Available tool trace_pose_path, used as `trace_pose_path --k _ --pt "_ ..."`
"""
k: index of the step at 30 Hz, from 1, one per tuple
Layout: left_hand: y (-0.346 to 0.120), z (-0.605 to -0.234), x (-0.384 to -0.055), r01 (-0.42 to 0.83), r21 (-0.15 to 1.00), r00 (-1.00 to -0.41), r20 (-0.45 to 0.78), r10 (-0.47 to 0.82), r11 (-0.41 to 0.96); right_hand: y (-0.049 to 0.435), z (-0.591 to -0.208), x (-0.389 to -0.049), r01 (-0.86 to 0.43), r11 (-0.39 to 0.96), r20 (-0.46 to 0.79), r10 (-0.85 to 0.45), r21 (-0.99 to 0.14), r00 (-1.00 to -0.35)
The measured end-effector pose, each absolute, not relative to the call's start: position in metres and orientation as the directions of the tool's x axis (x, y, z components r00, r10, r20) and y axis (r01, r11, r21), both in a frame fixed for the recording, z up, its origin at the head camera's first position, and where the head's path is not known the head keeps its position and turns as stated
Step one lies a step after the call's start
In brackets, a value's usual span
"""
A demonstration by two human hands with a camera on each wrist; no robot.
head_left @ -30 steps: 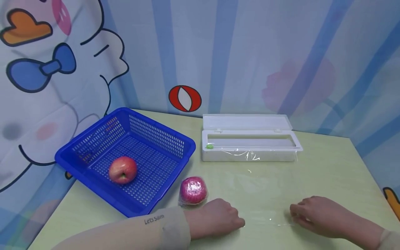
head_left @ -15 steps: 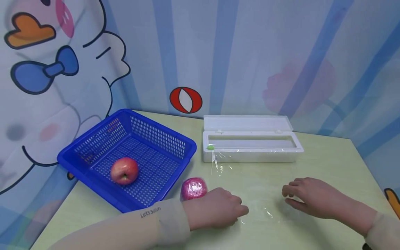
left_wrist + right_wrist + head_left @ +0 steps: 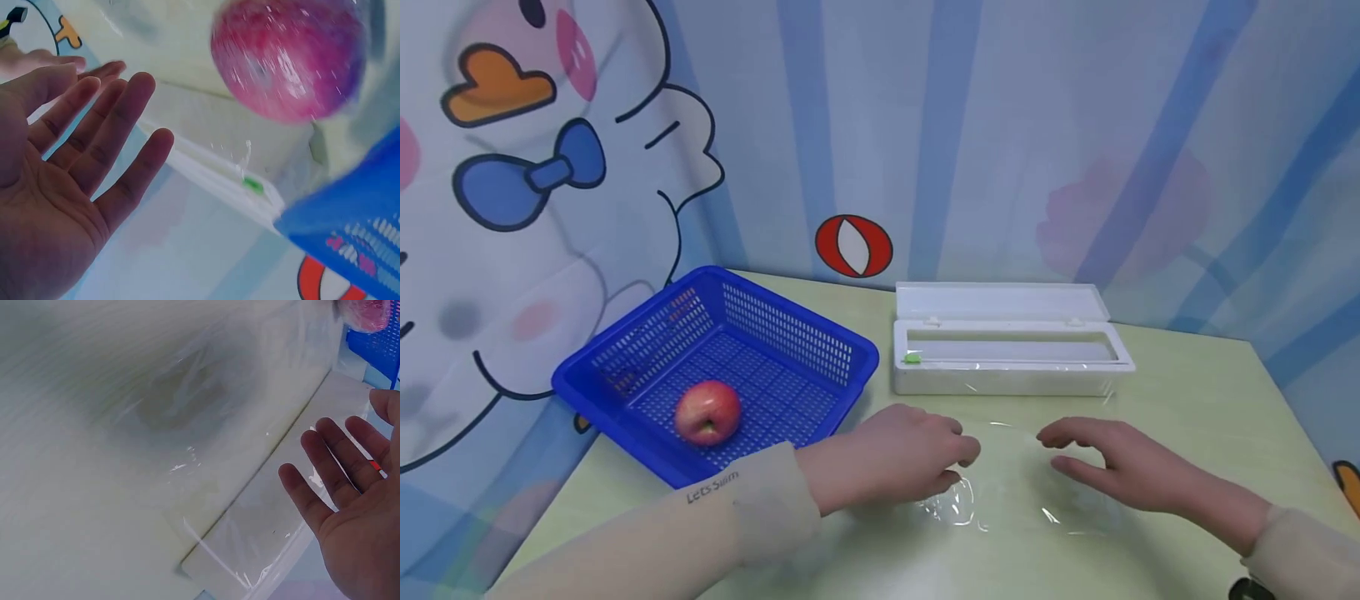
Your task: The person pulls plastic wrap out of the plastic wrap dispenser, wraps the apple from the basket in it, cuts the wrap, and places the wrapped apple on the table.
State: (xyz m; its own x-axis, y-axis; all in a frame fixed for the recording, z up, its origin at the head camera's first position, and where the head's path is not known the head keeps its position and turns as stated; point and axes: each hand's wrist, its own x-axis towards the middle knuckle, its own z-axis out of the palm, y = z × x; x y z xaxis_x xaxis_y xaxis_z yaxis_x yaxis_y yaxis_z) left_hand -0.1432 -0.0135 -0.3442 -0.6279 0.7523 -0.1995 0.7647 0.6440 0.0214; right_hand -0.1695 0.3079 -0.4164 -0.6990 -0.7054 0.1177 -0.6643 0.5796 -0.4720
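Over the table's middle, my left hand [image 3: 902, 454] hovers with fingers loosely extended and nothing in them. Opposite it, my right hand [image 3: 1127, 467] is spread, thumb apart from the fingers, also holding nothing. Between and below them lies a sheet of clear cling film [image 3: 1000, 492], visible by its glints. The film runs from a white cling film dispenser [image 3: 1007, 382] with a green slider [image 3: 912, 358]; its lid stands raised. A pink-red apple wrapped in film [image 3: 290, 59] shows near my left hand in the left wrist view; in the head view that hand and arm hide it.
A blue plastic basket [image 3: 842, 346] stands to the left, partly behind my left forearm. Inside it sits a red apple [image 3: 707, 412]. Behind the pale table [image 3: 1195, 392] hangs a printed cartoon curtain [image 3: 1000, 150].
Both hands have moved away from the film's near edge, toward the dispenser. The right hand has also come left and its fingers have spread. My left hand now covers the wrapped apple.
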Motion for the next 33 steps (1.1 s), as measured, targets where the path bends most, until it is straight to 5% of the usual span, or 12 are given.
trace_pose_path --k 5,16,27,33 --pt "-0.032 -0.334 -0.147 0.723 0.07 -0.667 -0.191 0.72 0.688 0.295 -0.414 -0.17 -0.617 0.524 0.145 -0.682 -0.587 -0.717" --pt "-0.081 -0.309 -0.143 0.562 0.157 -0.797 -0.161 0.583 0.812 0.28 -0.413 -0.173 -0.624 0.435 0.245 -0.657 -0.649 -0.713" --pt "-0.174 -0.308 -0.14 0.452 0.17 -0.883 -0.053 0.466 0.876 0.267 -0.422 -0.17 -0.559 0.375 0.246 -0.622 -0.74 -0.744" --pt "-0.22 -0.313 -0.144 0.363 0.202 -0.917 -0.094 0.387 0.91 0.262 -0.431 -0.169 -0.537 0.348 0.25 -0.609 -0.768 -0.753"
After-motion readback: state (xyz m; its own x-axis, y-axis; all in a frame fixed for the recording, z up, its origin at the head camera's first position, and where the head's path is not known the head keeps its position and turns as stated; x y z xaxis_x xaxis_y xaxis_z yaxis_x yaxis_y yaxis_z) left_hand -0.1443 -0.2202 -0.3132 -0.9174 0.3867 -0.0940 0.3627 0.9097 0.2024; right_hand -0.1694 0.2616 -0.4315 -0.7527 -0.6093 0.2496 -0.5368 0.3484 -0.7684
